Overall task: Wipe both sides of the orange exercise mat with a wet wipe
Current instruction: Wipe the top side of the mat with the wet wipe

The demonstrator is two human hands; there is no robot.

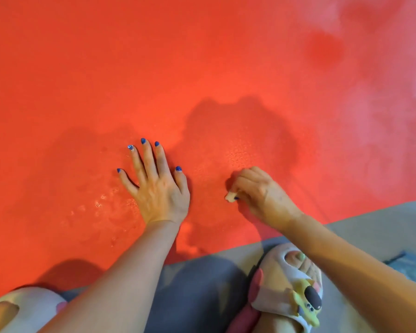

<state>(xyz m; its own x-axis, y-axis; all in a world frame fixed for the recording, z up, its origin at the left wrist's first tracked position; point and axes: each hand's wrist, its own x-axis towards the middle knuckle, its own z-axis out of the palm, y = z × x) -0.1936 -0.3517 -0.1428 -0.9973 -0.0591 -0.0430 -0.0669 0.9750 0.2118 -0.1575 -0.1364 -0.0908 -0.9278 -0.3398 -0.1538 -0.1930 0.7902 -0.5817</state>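
Squatting in pale cartoon-trimmed slippers (296,284) on grey floor (382,219), we press our flat left hand (157,186) on the wet-patched orange exercise mat (178,68); our right hand (259,191) pinches a crumpled white wet wipe (229,196) against it.

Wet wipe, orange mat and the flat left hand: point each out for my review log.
wet wipe (230,197): head view, on the crumpled bit poking from the right hand.
orange mat (202,56): head view, on bare surface.
left hand (157,188): head view, on its back.
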